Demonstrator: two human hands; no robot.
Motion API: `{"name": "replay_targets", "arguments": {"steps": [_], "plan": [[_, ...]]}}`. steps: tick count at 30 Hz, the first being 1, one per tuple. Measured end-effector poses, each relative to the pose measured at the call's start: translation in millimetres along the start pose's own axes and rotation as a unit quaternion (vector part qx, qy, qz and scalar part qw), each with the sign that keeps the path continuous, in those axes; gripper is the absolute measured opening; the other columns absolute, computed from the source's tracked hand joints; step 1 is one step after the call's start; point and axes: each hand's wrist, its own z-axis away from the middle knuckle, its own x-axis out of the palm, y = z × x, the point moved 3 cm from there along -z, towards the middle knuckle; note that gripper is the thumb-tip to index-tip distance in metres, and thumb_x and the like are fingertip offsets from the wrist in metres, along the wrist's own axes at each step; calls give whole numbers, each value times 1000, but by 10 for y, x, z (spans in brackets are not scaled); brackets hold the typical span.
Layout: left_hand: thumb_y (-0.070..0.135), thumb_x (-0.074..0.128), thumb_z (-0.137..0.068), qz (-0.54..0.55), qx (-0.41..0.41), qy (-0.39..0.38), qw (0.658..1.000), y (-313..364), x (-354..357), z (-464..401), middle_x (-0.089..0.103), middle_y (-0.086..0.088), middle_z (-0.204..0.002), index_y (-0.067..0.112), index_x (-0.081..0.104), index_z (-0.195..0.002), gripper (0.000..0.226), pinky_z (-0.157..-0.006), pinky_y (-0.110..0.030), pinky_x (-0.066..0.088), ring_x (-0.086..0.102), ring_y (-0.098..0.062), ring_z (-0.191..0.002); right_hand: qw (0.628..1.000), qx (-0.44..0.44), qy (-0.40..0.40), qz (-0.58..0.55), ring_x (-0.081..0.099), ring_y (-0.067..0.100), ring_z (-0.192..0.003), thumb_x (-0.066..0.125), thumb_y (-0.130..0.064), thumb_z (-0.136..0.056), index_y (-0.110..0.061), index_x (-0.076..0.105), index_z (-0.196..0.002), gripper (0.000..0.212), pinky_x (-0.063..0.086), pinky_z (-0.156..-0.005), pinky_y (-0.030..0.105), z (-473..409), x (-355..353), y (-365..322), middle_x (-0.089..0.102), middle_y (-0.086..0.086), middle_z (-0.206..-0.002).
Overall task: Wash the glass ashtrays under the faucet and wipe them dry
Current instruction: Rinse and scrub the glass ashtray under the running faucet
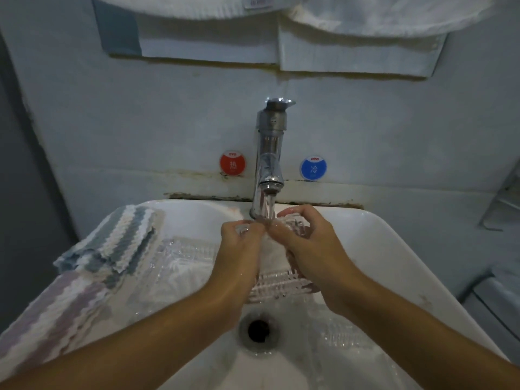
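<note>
1. Draping the sink (394, 243) rim at left, a striped cloth (123, 240) waits
2. Left hand (242, 243) and right hand (304, 237) both grip a glass ashtray (281, 280) under the running faucet (268, 164); wet glass could slip and chip
3. Basin holds seemingly two more ashtrays (183, 257)

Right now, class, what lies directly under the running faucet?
Under the faucet, both hands, left hand and right hand, hold a glass ashtray in the stream. Its middle is hidden by the hands.

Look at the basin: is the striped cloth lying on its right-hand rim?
No, the striped cloth is draped over the left rim of the sink.
</note>
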Motion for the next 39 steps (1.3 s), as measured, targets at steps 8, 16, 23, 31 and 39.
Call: {"name": "replay_targets", "arguments": {"steps": [8, 16, 23, 31, 39], "plan": [[48, 36, -103, -52, 40, 40, 997, 19, 2, 12, 57, 0, -76, 27, 49, -114, 27, -42, -18, 40, 49, -10, -58, 998, 56, 23, -7, 57, 0, -50, 27, -49, -107, -18, 61, -97, 47, 43, -44, 16, -45, -41, 121, 63, -7, -64], [49, 28, -106, -21, -61, 71, 995, 77, -141, -132, 62, -10, -88, 13, 54, -115, 45, -62, -39, 57, 63, -26, -74, 983, 43, -178, 32, 75, 25, -93, 87, -17, -70, -28, 49, -128, 70, 60, -85, 50, -72, -22, 18, 76, 3, -104], [43, 38, -106, 21, -96, 43, 994, 44, -81, -49, 56, -2, -66, 11, 56, -107, 37, -32, -14, 36, 47, -4, -27, 995, 66, -80, 14, 70, 25, -69, 65, -38, -95, -30, 61, -115, 21, 56, -63, 39, -91, -39, 93, 75, 14, -89], [46, 39, -103, -4, -101, 52, 994, -5, -142, -131, 37, 0, -56, 5, 61, -91, 48, -32, -14, 27, 33, -9, -31, 996, 63, -46, 35, 74, 19, -93, 44, -55, -101, -17, 69, -108, 46, 54, -96, 41, -129, -38, 98, 79, 1, -94], [39, 38, -97, -68, 45, 86, 993, 83, -129, -109, 35, -4, -56, 14, 43, -69, 38, -45, -29, 24, 30, -17, -47, 981, 183, -63, -19, 54, 16, -54, 25, -60, -104, -7, 72, -84, 74, 47, -64, 32, -105, -48, 159, 60, 3, -55]]}}
